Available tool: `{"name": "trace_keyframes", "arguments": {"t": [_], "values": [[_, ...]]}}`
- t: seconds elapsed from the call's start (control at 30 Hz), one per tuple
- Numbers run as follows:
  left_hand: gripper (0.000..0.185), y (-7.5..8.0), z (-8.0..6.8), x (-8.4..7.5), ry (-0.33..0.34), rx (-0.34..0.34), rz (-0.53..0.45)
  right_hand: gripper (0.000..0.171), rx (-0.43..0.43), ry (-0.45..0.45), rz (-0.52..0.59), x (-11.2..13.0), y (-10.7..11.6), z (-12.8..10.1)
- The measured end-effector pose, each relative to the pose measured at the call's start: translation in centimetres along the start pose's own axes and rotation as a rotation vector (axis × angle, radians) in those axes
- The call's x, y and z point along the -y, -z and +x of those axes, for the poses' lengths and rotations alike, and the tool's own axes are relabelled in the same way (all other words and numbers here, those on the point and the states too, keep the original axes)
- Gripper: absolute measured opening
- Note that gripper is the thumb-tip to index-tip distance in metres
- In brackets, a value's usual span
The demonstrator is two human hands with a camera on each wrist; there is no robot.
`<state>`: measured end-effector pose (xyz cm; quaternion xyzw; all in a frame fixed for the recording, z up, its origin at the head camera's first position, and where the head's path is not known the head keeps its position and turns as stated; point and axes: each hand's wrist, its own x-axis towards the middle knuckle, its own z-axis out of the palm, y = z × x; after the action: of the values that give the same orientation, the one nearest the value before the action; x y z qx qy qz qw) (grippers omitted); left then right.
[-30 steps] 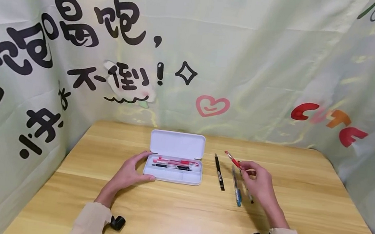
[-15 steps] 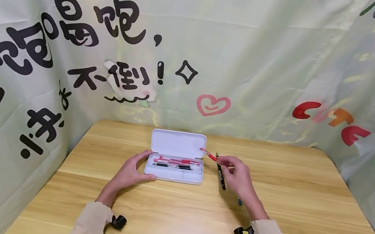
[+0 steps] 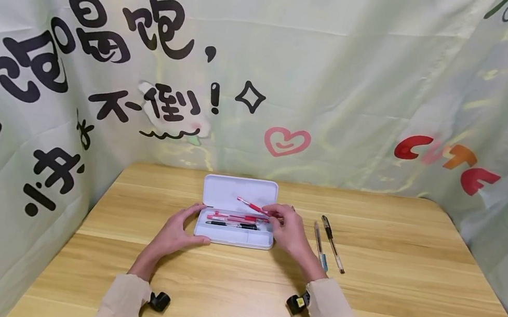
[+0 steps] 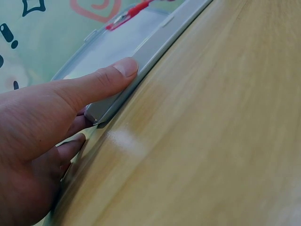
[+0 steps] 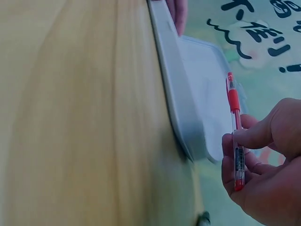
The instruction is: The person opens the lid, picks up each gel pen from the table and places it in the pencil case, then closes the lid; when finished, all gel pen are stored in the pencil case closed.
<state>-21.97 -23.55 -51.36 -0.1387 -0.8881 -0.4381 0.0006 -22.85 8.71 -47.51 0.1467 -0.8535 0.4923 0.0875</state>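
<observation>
A white pencil case [image 3: 227, 189] stands with its lid up near the back of the table. Inside its rear compartment lie red pens [image 3: 228, 218] and a black pen [image 3: 232, 224]. My left hand [image 3: 173, 232] grips the case's left end, thumb at the front edge and fingers toward the back corner. My right hand [image 3: 291, 232] pinches a red gel pen [image 3: 248, 204] above the right part of the case. In the right wrist view that pen [image 5: 233, 101] lies between thumb and fingers, its capped end sticking out past them.
Right of my right hand, a blue-ended pen [image 3: 319, 245] and a black-capped clear pen [image 3: 332, 244] lie on the wooden table [image 3: 229, 291]. A black pen beside the case is almost wholly hidden by the right hand. A printed curtain [image 3: 347, 85] hangs behind.
My right hand has carried the red pen left, from above the loose pens to over the case. The left hand has stayed on the case.
</observation>
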Motion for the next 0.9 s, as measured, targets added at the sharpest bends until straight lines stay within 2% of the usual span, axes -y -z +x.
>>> {"name": "trace_keyframes", "arguments": {"t": [0.23, 0.47, 0.7, 0.9], "values": [[0.092, 0.2, 0.2, 0.2, -0.005, -0.003, 0.005, 0.029, 0.035, 0.065, -0.068, 0.5, -2.3, 1.1], [0.091, 0.2, 0.3, 0.4, -0.007, -0.001, 0.012, 0.027, 0.085, 0.074, -0.126, 1.1, -4.0, 1.9], [0.092, 0.3, 0.2, 0.2, 0.005, -0.005, -0.009, 0.024, 0.084, 0.103, -0.186, 1.3, -4.8, 2.2], [0.091, 0.1, 0.1, 0.2, 0.018, 0.006, -0.004, 0.024, 0.079, 0.053, -0.175, 1.3, -4.6, 1.9]]}}
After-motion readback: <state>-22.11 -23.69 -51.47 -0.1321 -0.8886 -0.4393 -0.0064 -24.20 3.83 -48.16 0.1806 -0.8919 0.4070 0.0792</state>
